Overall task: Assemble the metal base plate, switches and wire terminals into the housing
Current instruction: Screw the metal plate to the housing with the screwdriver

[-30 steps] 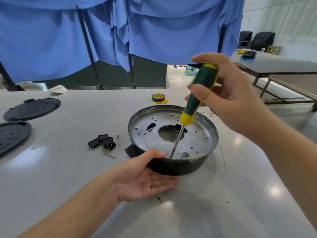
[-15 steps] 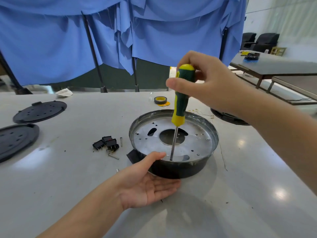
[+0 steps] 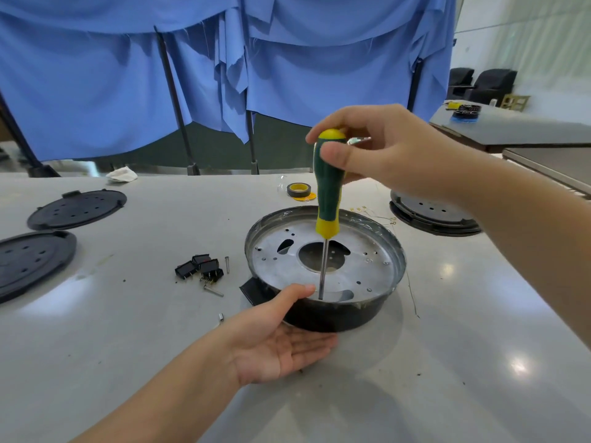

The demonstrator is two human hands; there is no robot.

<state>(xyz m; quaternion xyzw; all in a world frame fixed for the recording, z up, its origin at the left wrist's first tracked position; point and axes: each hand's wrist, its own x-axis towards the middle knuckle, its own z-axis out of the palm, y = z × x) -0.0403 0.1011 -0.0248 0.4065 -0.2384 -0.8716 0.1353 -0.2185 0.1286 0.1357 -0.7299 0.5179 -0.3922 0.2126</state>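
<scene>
Screwdriver [image 3: 327,193] upright on base plate [image 3: 361,266]
Right hand [image 3: 380,155] grip holds its handle; left hand [image 3: 278,343], grip wide, braces housing [image 3: 335,318] at 7 o'clock.

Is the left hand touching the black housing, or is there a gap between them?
Touching. The head view shows the left hand palm-up against the housing near wall, with its thumb lying on the rim beside the screwdriver shaft.

Base plate [image 3: 361,270] sits in housing [image 3: 335,318], mid-table [image 3: 415,394]. Switches [image 3: 200,268] just left of it, tape roll [image 3: 299,190] behind. Two covers [image 3: 76,209] far left.
</scene>
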